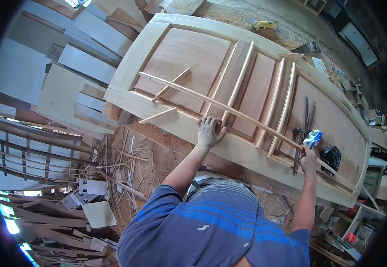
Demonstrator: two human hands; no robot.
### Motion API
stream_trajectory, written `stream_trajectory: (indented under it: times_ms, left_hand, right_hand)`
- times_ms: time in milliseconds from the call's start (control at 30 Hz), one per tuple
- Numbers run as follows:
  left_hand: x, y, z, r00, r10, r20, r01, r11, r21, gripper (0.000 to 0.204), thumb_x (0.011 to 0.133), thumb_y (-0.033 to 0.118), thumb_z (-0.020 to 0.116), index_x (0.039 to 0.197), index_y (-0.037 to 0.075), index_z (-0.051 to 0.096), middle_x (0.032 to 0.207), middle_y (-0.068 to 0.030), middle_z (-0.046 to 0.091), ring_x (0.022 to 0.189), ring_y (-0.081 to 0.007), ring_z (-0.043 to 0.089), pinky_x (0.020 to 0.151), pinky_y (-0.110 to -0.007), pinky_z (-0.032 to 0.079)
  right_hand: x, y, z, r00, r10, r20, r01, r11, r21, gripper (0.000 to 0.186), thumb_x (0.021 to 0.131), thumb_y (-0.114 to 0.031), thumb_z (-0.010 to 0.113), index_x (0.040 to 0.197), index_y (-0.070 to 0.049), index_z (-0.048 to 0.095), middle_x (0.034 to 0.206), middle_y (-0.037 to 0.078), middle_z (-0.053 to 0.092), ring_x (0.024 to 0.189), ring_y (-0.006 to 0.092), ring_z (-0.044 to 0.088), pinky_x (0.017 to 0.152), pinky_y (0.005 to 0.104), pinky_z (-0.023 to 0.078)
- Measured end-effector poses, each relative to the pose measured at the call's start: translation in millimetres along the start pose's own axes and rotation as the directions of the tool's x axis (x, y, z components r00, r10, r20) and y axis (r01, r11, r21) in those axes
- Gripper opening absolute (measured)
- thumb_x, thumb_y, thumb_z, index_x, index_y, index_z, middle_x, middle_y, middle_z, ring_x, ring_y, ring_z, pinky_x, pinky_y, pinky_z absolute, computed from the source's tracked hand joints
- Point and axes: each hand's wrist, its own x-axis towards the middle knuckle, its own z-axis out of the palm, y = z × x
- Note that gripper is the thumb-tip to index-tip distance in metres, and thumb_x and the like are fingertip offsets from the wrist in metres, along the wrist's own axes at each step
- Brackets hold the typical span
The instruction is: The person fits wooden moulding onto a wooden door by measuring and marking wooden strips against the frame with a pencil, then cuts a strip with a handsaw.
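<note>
A large panelled wooden door [129, 97] lies flat before me, with pale moulding strips along its panels. My right hand [308, 159] is closed around a long thin wooden strip [229, 109], which runs slantwise across the door. My left hand [210, 132] rests on the door's near frame rail, fingers apart and slightly bent, just below the long strip. Two short wooden pieces, a crossing strip [171, 84] and a loose strip [158, 115], lie at the left. Near my right hand are a hammer [297, 155], a dark long-handled tool [310, 116], a blue-and-white packet [312, 138] and a black plastic bag [331, 156].
Beyond the door's far edge sits a yellow power tool [261, 25] among sawdust. Boards [69, 95] lean and stack at the left. Wood offcuts [133, 178] litter the floor by my left side. A white box [362, 222] with odds and ends stands at the right.
</note>
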Motion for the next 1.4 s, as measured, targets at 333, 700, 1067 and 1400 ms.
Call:
stream_trajectory:
  times_ms: [333,700,1067,1400]
  left_hand:
    - [-16,-23,-38,0.893,-0.409,0.186,0.240,0.086,-0.967,0.062,0.097,0.005,0.072,0.154,-0.001,0.049,0.135,-0.0176,0.069,0.120,-0.0289,0.071,0.111,-0.042,0.052]
    - [-42,5,-63,0.863,-0.299,0.407,0.414,-0.041,-0.909,0.040,0.108,0.020,0.074,0.138,-0.003,0.063,0.126,-0.0181,0.077,0.116,-0.0256,0.077,0.105,-0.043,0.062]
    - [-53,-40,-76,0.824,-0.445,0.350,0.416,0.057,-0.908,0.033,0.110,0.021,0.073,0.131,-0.002,0.067,0.121,-0.0186,0.078,0.110,-0.0265,0.078,0.100,-0.043,0.064]
    - [-60,-271,-123,0.926,-0.024,0.376,0.362,-0.213,-0.907,0.040,0.119,0.030,0.050,0.143,0.003,0.067,0.144,-0.0171,0.071,0.134,-0.0279,0.066,0.123,-0.045,0.044]
  right_hand:
    - [-80,77,-27,0.985,0.142,-0.099,-0.152,0.983,-0.101,0.032,0.088,0.009,0.057,0.115,-0.004,0.068,0.104,0.022,0.070,0.099,0.0434,0.069,0.086,0.0506,0.053]
    - [-117,130,-24,0.942,0.295,-0.160,-0.318,0.936,-0.150,0.043,0.088,0.011,0.056,0.125,-0.007,0.069,0.113,0.023,0.072,0.109,0.0417,0.069,0.094,0.0488,0.053]
    - [-124,101,10,0.941,0.280,-0.190,-0.280,0.960,0.027,0.049,0.087,0.011,0.054,0.128,-0.006,0.076,0.137,0.024,0.073,0.135,0.0405,0.067,0.116,0.0470,0.051]
    - [-99,-40,48,0.952,0.198,-0.232,-0.124,0.946,0.299,0.042,0.093,0.005,0.055,0.121,-0.011,0.082,0.118,0.016,0.081,0.116,0.0374,0.073,0.106,0.0472,0.054]
